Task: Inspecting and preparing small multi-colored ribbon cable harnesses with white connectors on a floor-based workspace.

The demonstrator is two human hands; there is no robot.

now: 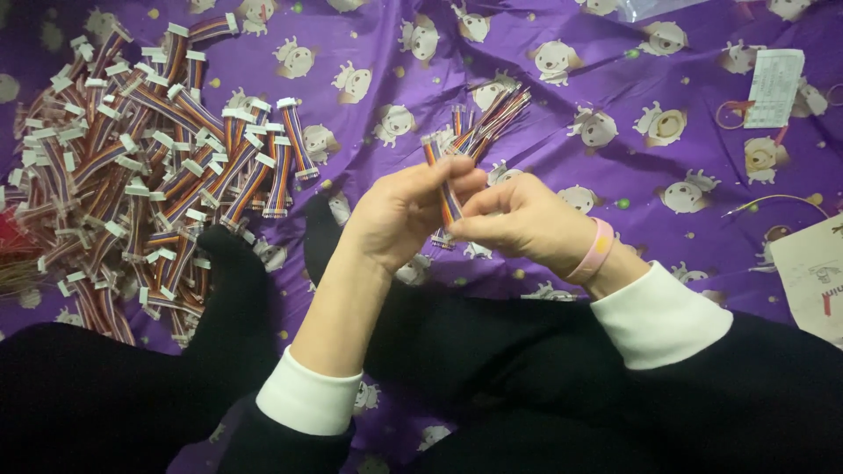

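Glossy purple printed cloth, both hands pinching striped ribbon cable.

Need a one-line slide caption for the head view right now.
Left hand and right hand together pinch a multicoloured ribbon cable above a purple patterned cloth, beside a cable pile.

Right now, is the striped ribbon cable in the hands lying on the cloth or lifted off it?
Lifted: the short multicoloured ribbon cable is pinched between left hand and right hand, above the purple printed cloth.
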